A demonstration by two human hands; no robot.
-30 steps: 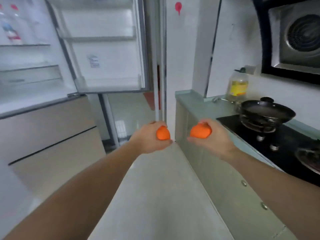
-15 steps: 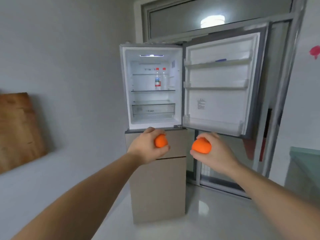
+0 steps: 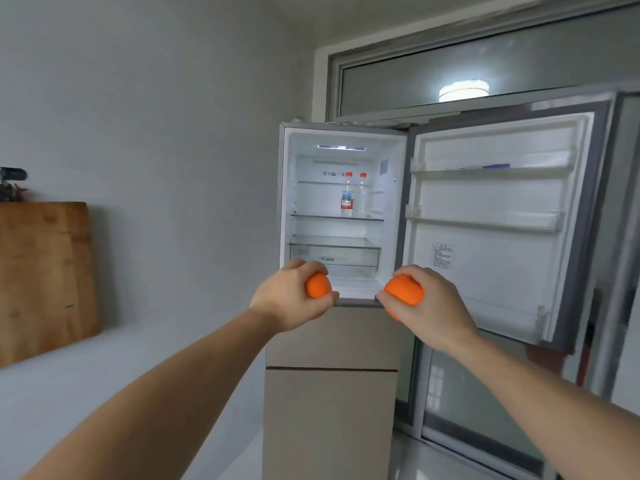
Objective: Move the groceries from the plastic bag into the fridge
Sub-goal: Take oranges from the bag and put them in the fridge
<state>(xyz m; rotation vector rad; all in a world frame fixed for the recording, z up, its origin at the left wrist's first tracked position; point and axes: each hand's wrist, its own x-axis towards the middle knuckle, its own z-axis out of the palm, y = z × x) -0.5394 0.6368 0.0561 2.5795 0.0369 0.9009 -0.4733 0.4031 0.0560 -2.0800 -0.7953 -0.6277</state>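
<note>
Two oranges (image 3: 318, 285) (image 3: 403, 289) bright orange; fridge (image 3: 332, 403) beige outside, white inside; bottles (image 3: 347, 197) clear, red caps; board (image 3: 45, 271) brown wood.

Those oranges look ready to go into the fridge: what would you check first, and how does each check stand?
1. Fridge door open: ok.
2. Left hand grips its orange: ok.
3. Right hand grips its orange: ok.
4. Free space on the shelf beside the two bottles: ok.
5. Drawer open to take fruit: cannot tell.
6. Hands within reach of the shelves: cannot tell.
</note>
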